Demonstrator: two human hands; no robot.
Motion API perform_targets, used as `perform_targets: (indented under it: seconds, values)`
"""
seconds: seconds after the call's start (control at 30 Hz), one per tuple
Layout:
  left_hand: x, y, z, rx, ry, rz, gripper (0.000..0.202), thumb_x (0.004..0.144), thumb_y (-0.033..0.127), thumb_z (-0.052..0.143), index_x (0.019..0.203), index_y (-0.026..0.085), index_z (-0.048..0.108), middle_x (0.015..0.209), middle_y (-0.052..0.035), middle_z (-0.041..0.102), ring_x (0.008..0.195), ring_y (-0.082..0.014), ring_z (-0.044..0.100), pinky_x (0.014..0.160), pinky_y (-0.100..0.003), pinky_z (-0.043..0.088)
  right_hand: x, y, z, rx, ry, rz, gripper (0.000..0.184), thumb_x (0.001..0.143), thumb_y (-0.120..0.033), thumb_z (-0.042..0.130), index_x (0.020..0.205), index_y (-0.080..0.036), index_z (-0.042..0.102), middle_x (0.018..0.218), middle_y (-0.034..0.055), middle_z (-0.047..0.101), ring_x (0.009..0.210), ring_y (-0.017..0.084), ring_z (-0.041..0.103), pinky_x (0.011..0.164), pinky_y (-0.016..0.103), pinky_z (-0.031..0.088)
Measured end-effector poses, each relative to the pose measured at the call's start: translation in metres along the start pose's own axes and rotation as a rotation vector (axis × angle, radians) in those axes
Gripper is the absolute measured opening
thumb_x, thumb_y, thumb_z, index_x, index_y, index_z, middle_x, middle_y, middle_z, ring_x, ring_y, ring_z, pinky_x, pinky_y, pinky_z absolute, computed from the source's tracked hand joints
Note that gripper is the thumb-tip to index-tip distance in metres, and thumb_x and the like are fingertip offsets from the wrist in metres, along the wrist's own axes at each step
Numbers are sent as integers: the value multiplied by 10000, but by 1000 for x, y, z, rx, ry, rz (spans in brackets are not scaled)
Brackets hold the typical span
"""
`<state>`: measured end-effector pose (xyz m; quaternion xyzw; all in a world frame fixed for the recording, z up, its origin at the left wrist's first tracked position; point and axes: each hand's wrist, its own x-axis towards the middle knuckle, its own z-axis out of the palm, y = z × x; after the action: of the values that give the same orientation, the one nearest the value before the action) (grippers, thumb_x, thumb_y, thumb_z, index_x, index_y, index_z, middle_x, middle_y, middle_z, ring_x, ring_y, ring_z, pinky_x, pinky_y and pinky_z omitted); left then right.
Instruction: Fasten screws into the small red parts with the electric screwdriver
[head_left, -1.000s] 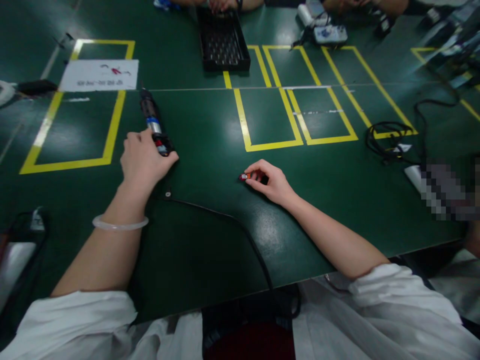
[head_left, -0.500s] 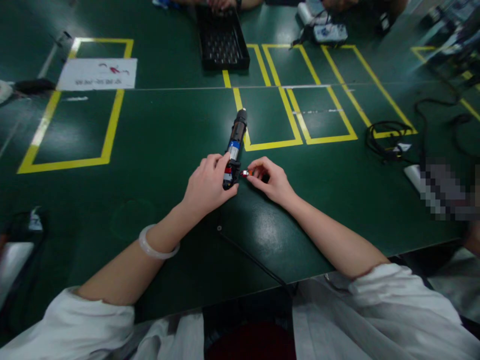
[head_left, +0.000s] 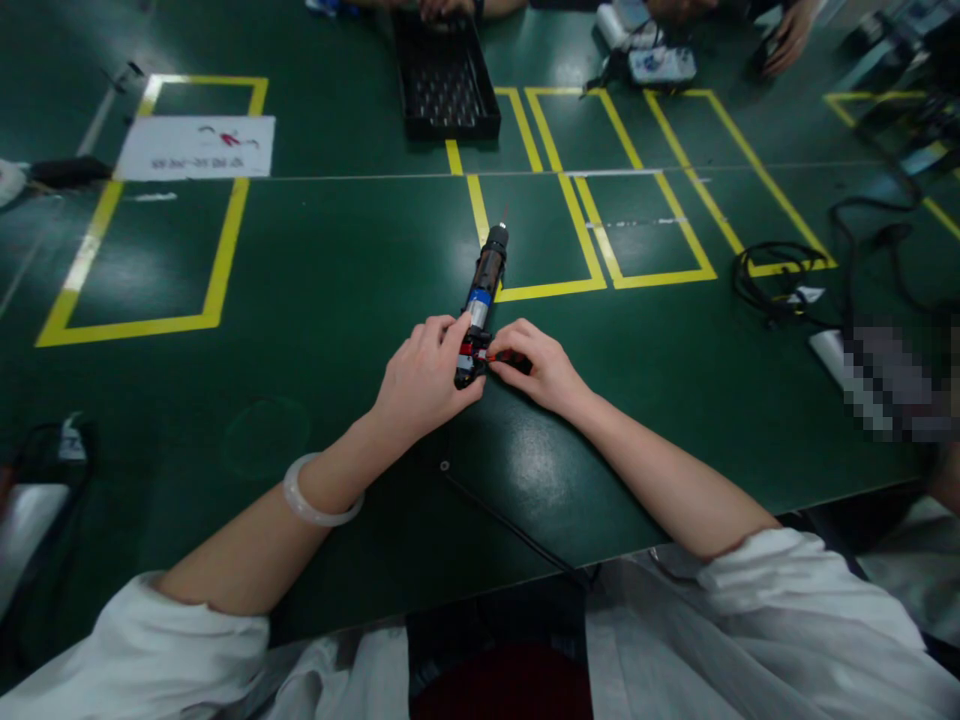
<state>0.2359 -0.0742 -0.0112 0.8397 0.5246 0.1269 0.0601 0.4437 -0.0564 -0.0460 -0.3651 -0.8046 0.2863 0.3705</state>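
Observation:
A slim black tool (head_left: 486, 278), which looks like an electric screwdriver, lies slanted in front of me. Its narrow tip points away, and a blue and silver band circles its middle. My left hand (head_left: 427, 372) is closed around the near end, where red and grey parts show between thumb and fingers. On the other side, my right hand (head_left: 536, 362) pinches a small red part (head_left: 491, 356) against the tool's near end. Whether that part sits in the tool or only touches it, I cannot tell. Dark and reddish bits, perhaps wires, show under the right fingers.
A black cable (head_left: 517, 525) with a ring end runs to the table's front edge. Beyond the tool stands a black tray (head_left: 452, 128), with another person's hands at its far end. A white paper sign (head_left: 199, 148) lies left; a coiled cable (head_left: 776, 280) lies right.
The tool and my left hand have shifted slightly right. The red part in my right hand, earlier apart from the tool, now meets it. Another person's hand has appeared at the top right.

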Motion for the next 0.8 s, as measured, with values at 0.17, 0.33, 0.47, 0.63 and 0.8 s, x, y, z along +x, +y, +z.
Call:
perform_targets:
  seconds: [0.17,0.33,0.47,0.63,0.8]
  values:
    - [-1,1,1,14,9,1,680,873,384,617,1465,98,440,1312,-186,555,1119,-332,566,925,-440,522,0,-1,1,-6,20,-4,81,922,-170,623,971,-203,678,913,33,624,802,156,613,716,284,511]
    - [-1,2,1,19,7,-6,677,890,416,617,1468,107,445,1311,-183,552,1107,-329,567,913,-437,519,-1,-4,1,0,24,-44,122,948,-177,585,1003,-188,693,955,56,668,836,159,638,752,294,532]
    - [0,4,1,32,21,-33,681,919,494,605,1469,120,460,1278,-175,560,1079,-322,579,878,-421,519,0,-5,1,-3,20,-53,145,963,-179,555,1009,-187,693,959,63,669,860,165,639,773,303,535]
    - [4,5,3,46,33,-80,628,950,483,565,1471,145,473,1220,-161,566,1046,-310,587,856,-407,509,0,-5,1,14,18,-64,162,948,-150,533,1025,-183,671,956,58,656,853,163,631,781,306,531]
    - [7,5,4,61,19,-91,657,952,479,549,1516,163,429,1210,-162,546,1037,-308,574,834,-395,504,-1,-4,1,65,21,-25,252,907,-118,548,1136,-190,625,935,32,648,807,147,614,749,285,522]
